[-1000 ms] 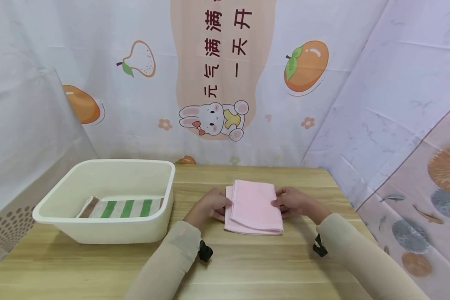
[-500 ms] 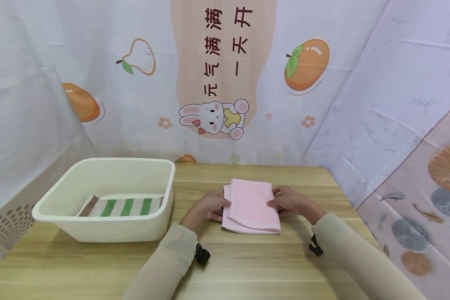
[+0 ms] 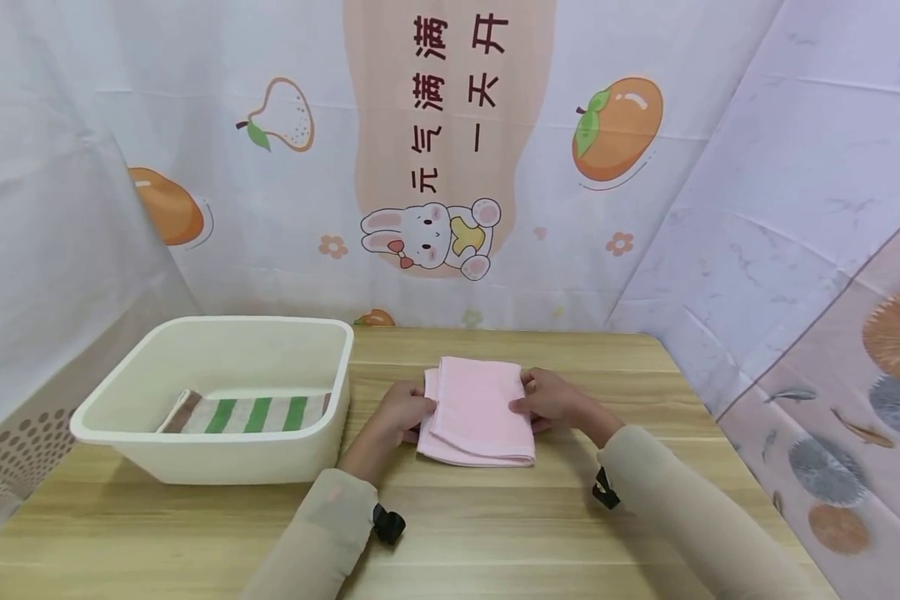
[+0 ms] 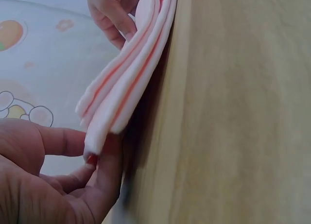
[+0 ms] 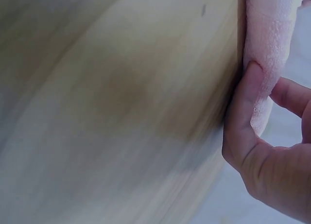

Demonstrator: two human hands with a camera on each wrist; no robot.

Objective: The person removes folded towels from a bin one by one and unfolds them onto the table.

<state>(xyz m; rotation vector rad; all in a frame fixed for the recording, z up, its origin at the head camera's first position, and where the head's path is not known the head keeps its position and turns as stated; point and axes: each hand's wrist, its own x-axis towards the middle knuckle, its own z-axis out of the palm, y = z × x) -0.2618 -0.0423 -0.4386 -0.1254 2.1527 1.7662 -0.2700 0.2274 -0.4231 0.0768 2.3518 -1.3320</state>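
A folded pink towel (image 3: 480,408) lies flat between my two hands, low over the wooden table. On its left edge my left hand (image 3: 403,408) pinches the cloth, thumb on top and fingers beneath. My right hand (image 3: 555,398) grips the opposite edge in the same way. In the left wrist view the towel's stacked layers (image 4: 131,73) show edge-on, held between thumb and fingertips. The right wrist view has the rounded fold (image 5: 269,44) of the towel pinched between thumb and fingers.
A white plastic basin (image 3: 225,462) stands on the table (image 3: 495,533) to the left. Inside it lies a striped towel (image 3: 258,414) in green, white and brown. A printed curtain (image 3: 285,192) hangs behind the table's far edge.
Both hands have moved left together, carrying the pink towel with them toward the basin. The basin and the striped towel have stayed put.
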